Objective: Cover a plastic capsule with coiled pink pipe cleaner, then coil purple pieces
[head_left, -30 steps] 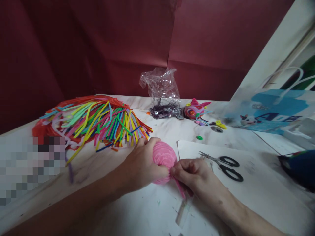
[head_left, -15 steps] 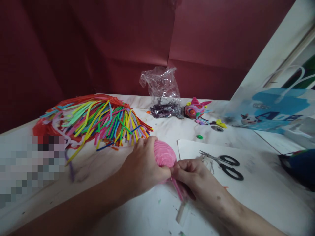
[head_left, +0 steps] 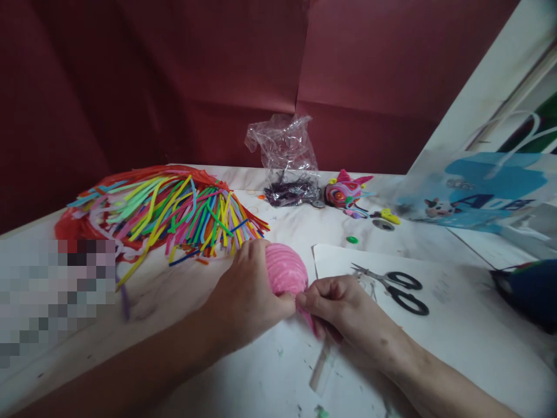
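- Pipe cleaners (head_left: 187, 215), many colours, heaped over a red bag (head_left: 65, 226) at the left of the table (head_left: 174, 299).
- Left hand (head_left: 250, 284): curved partly closed around the pink ball, which is gripped between thumb and fingers.
- Clear bag (head_left: 285, 145), crumpled, dark purple strands seen at its base; placed at the back.
- Pink ball (head_left: 285, 267), ridged; held at the near middle of the table, between both hands. Whether the table is touched cannot be told.
- Pink strip (head_left: 310, 322), hung below the ball's lower right edge.
- Clear stick (head_left: 319, 371), laid just below the right hand.
- Right hand (head_left: 335, 296): thumb and forefinger pinched together on the strip, against the ball.
- Patterned ball (head_left: 342, 197), pink-eared, set at the back.
- Green piece (head_left: 352, 240), laid flat.
- Scissors (head_left: 394, 284), black-handled, blades slightly parted, rested on white paper (head_left: 474, 319).
- Carrier bag (head_left: 483, 186), blue and white, stood at far right.
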`<move>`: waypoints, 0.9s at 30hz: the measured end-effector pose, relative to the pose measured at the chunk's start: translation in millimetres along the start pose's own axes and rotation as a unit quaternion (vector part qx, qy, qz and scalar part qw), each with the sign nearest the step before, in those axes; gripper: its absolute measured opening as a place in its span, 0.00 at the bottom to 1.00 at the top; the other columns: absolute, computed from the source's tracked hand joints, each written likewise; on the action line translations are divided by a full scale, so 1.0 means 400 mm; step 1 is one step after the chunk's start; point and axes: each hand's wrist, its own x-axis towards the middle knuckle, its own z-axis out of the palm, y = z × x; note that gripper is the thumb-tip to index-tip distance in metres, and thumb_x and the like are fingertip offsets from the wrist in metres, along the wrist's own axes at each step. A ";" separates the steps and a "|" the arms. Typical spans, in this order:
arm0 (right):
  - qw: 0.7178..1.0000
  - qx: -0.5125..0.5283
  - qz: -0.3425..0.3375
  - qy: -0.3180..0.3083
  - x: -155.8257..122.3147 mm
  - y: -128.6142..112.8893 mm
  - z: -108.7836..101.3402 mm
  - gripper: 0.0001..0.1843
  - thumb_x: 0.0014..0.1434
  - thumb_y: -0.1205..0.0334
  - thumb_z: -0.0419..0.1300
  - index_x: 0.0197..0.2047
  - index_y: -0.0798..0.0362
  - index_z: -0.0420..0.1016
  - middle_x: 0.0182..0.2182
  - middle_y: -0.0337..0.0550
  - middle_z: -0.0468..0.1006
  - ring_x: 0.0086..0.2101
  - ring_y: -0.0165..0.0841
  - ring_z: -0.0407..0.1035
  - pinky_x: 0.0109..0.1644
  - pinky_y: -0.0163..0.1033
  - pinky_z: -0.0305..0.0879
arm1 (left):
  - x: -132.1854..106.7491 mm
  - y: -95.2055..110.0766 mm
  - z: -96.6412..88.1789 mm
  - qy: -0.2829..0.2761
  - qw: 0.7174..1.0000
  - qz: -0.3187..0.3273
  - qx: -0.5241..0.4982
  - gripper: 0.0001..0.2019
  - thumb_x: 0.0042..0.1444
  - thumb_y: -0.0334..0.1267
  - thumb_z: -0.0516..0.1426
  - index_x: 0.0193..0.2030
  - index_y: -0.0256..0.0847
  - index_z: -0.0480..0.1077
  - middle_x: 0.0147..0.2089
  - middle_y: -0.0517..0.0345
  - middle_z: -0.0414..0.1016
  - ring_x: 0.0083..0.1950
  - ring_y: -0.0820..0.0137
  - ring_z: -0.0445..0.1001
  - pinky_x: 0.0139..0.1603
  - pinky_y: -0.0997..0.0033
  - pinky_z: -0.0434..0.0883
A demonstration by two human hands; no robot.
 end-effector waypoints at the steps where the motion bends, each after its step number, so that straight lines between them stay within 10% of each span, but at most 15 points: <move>1: 1.000 -0.001 -0.002 -0.002 0.002 0.003 0.000 0.19 0.53 0.56 0.57 0.15 0.56 0.65 0.10 0.35 0.64 0.12 0.20 0.48 0.15 0.29 0.42 | 0.001 0.000 -0.005 -0.012 1.000 0.005 0.007 0.31 0.38 0.35 0.55 0.53 0.31 0.59 0.50 0.43 0.62 0.55 0.53 0.61 0.56 0.55 0.61; 8: 1.000 -0.016 -0.008 -0.008 0.000 0.016 0.007 0.20 0.54 0.58 0.55 0.14 0.56 0.64 0.08 0.32 0.58 0.12 0.21 0.46 0.16 0.31 0.40 | 0.002 0.008 -0.045 -0.091 0.993 0.024 0.068 0.32 0.39 0.41 0.56 0.56 0.43 0.60 0.50 0.46 0.59 0.54 0.52 0.64 0.52 0.54 0.63; 27: 0.999 -0.030 -0.003 -0.013 0.003 -0.004 0.012 0.19 0.50 0.51 0.57 0.16 0.55 0.63 0.10 0.34 0.61 0.12 0.21 0.48 0.16 0.30 0.42 | 0.010 -0.007 -0.027 -0.076 0.996 0.032 0.036 0.37 0.39 0.42 0.58 0.60 0.41 0.57 0.52 0.45 0.58 0.56 0.53 0.62 0.55 0.57 0.62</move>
